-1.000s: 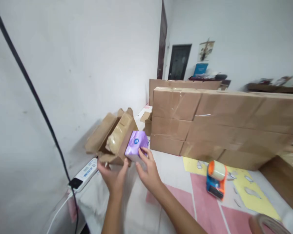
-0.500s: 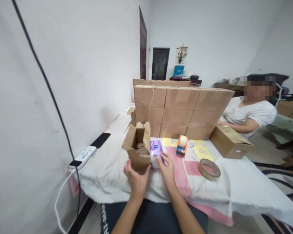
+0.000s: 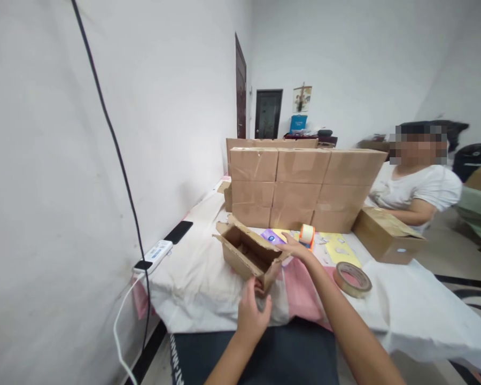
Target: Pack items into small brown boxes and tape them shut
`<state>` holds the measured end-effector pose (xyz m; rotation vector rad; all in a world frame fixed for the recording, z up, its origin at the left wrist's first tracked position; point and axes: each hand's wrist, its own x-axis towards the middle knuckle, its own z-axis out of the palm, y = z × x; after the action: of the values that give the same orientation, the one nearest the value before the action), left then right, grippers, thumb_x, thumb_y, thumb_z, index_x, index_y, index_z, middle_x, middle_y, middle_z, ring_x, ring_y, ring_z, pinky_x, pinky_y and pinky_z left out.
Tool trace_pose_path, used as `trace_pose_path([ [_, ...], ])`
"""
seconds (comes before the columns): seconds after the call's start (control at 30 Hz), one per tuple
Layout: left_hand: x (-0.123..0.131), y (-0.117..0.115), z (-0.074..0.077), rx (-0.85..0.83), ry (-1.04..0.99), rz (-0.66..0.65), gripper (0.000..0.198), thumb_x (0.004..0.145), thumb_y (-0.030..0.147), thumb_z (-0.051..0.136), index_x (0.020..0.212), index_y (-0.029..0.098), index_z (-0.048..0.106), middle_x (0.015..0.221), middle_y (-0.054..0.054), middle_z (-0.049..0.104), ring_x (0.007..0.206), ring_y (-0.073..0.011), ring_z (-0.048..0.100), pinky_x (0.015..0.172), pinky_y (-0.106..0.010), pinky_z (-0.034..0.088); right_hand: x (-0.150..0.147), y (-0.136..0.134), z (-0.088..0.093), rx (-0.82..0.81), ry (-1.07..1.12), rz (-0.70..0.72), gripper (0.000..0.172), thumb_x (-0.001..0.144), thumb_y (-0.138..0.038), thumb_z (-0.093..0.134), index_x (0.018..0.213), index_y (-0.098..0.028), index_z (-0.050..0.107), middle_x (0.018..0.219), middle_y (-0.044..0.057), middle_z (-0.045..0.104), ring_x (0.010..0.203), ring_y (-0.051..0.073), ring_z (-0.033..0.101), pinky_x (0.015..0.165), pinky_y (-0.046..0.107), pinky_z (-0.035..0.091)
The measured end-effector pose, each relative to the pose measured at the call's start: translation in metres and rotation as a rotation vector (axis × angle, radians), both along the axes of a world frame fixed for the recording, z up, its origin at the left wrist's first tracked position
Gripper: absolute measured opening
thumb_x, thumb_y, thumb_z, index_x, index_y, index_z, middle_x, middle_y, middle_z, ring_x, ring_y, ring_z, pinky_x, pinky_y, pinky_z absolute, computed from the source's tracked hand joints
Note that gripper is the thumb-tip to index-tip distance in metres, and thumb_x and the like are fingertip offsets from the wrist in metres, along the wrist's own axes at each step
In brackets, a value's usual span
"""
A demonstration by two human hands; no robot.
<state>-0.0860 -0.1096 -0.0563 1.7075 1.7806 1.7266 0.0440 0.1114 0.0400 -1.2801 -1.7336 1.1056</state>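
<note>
An open cardboard box (image 3: 240,262) sits at an angle on the cloth, its flaps up and no contents visible in it. My left hand (image 3: 253,313) cups its near corner, fingers against the side and thumb by the end. My right hand (image 3: 295,247) is just beyond the box's right end, fingers stretched apart over a purple soft packet (image 3: 272,237). The packet lies flat behind the box, which hides part of it. Beside my right hand stands an orange tape dispenser (image 3: 307,235), partly covered by it.
Behind is a stacked wall of taped cartons (image 3: 296,187). A roll of brown tape (image 3: 353,279) lies right, near a closed carton (image 3: 388,235). On the left are a power strip (image 3: 156,255) and a black phone (image 3: 178,232). A person in a white shirt (image 3: 420,184) sits right.
The box has turned, its near end swinging right. My left hand has moved right with it. My right hand has let go of the packet's near end and reached farther forward.
</note>
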Motion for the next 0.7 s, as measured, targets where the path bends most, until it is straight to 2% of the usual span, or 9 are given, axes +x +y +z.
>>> trace_pose_path([
  [0.17, 0.009, 0.003, 0.004, -0.034, 0.004, -0.156, 0.065, 0.085, 0.022, 0.059, 0.146, 0.021, 0.039, 0.116, -0.016, 0.067, 0.102, -0.0272, 0.071, 0.092, -0.046, 0.059, -0.005, 0.011, 0.011, -0.190, 0.027, 0.040, 0.028, 0.062, -0.037, 0.081, 0.081, -0.018, 0.071, 0.096, 0.013, 0.076, 0.094, 0.031, 0.070, 0.091, 0.044, 0.053],
  [0.27, 0.005, -0.005, 0.017, 0.033, 0.092, -0.253, 0.063, 0.084, 0.017, 0.058, 0.145, 0.024, 0.043, 0.117, -0.014, 0.069, 0.105, -0.0266, 0.070, 0.090, -0.043, 0.060, 0.001, 0.013, 0.020, -0.254, 0.082, 0.038, 0.026, 0.072, -0.042, 0.073, 0.080, -0.018, 0.068, 0.080, 0.012, 0.075, 0.083, 0.028, 0.071, 0.077, 0.039, 0.058],
  [0.37, -0.023, -0.011, 0.055, 0.304, 0.244, -0.215, 0.049, 0.085, 0.009, 0.053, 0.129, 0.029, 0.057, 0.098, -0.008, 0.074, 0.089, -0.0229, 0.073, 0.076, -0.038, 0.061, 0.023, 0.012, 0.041, -0.252, 0.240, 0.035, 0.028, 0.077, -0.044, 0.065, 0.088, -0.018, 0.067, 0.088, 0.013, 0.076, 0.090, 0.028, 0.072, 0.078, 0.039, 0.059],
  [0.43, -0.053, -0.004, 0.096, 0.465, 0.307, -0.092, 0.038, 0.084, 0.009, 0.054, 0.115, 0.029, 0.063, 0.092, -0.006, 0.075, 0.086, -0.0224, 0.072, 0.076, -0.037, 0.060, 0.041, 0.008, 0.062, -0.204, 0.474, 0.055, 0.029, 0.079, -0.043, 0.061, 0.097, -0.021, 0.067, 0.105, 0.013, 0.076, 0.104, 0.028, 0.070, 0.086, 0.040, 0.058],
  [0.47, -0.070, 0.004, 0.119, 0.460, 0.324, -0.038, 0.031, 0.084, 0.011, 0.054, 0.108, 0.028, 0.065, 0.091, -0.006, 0.075, 0.086, -0.0220, 0.072, 0.078, -0.037, 0.059, 0.048, 0.004, 0.073, -0.172, 0.589, 0.076, 0.030, 0.080, -0.042, 0.059, 0.101, -0.022, 0.067, 0.114, 0.011, 0.074, 0.110, 0.027, 0.068, 0.090, 0.041, 0.057],
  [0.53, -0.101, 0.026, 0.164, 0.180, 0.409, -0.003, 0.026, 0.087, 0.015, 0.050, 0.103, 0.025, 0.068, 0.100, -0.008, 0.076, 0.095, -0.0231, 0.071, 0.088, -0.040, 0.056, 0.057, -0.007, 0.095, -0.126, 0.703, 0.129, 0.033, 0.081, -0.042, 0.056, 0.106, -0.023, 0.066, 0.125, 0.010, 0.070, 0.120, 0.027, 0.064, 0.096, 0.044, 0.054],
  [0.6, -0.124, 0.054, 0.197, -0.299, 0.584, -0.124, 0.032, 0.085, 0.014, 0.048, 0.104, 0.027, 0.070, 0.107, -0.006, 0.075, 0.102, -0.0241, 0.070, 0.094, -0.041, 0.053, 0.056, -0.023, 0.112, -0.101, 0.692, 0.168, 0.036, 0.079, -0.042, 0.055, 0.107, -0.022, 0.067, 0.128, 0.012, 0.068, 0.122, 0.030, 0.063, 0.097, 0.048, 0.053],
  [0.63, -0.132, 0.067, 0.207, -0.405, 0.625, -0.181, 0.029, 0.078, 0.013, 0.055, 0.095, 0.028, 0.072, 0.099, -0.005, 0.077, 0.096, -0.0258, 0.071, 0.090, -0.041, 0.054, 0.053, -0.031, 0.117, -0.086, 0.672, 0.180, 0.038, 0.078, -0.043, 0.057, 0.108, -0.022, 0.067, 0.128, 0.013, 0.068, 0.121, 0.032, 0.063, 0.096, 0.050, 0.053],
  [0.7, -0.139, 0.089, 0.213, -0.554, 0.686, -0.260, 0.028, 0.061, 0.010, 0.069, 0.082, 0.029, 0.073, 0.091, -0.004, 0.077, 0.086, -0.0290, 0.072, 0.084, -0.042, 0.056, 0.043, -0.047, 0.125, -0.042, 0.642, 0.203, 0.044, 0.073, -0.044, 0.062, 0.111, -0.022, 0.066, 0.124, 0.014, 0.069, 0.115, 0.034, 0.066, 0.093, 0.051, 0.054],
])
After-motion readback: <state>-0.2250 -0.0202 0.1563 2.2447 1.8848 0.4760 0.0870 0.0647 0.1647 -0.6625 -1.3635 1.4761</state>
